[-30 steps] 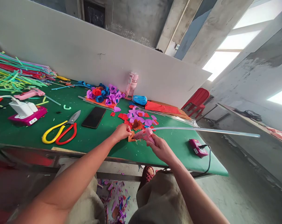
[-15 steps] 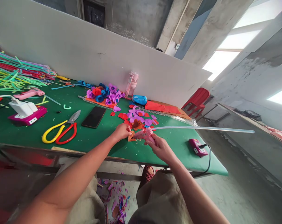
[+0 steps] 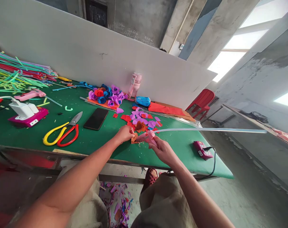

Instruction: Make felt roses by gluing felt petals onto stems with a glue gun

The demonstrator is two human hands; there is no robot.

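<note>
My right hand (image 3: 163,151) grips a pink glue gun (image 3: 145,136) over the green table (image 3: 179,148). A long clear glue stick (image 3: 210,129) juts from the gun's back toward the right. The gun's nozzle points left at a small orange foam piece (image 3: 134,138), which my left hand (image 3: 124,134) pinches at the table surface. Just beyond lie loose purple, red and orange foam petals (image 3: 141,119).
Yellow-and-red scissors (image 3: 61,134), a black phone (image 3: 95,119), foam roses (image 3: 106,94), a pink bottle (image 3: 134,85), a second pink glue gun (image 3: 29,95), a white charger on a magenta block (image 3: 27,114), coloured straws (image 3: 13,76), a magenta power adapter (image 3: 201,150), a red chair (image 3: 201,103), scraps on the floor (image 3: 117,202).
Both hands stay at the orange piece; the glue gun has tilted slightly, swinging the far end of the glue stick a little.
</note>
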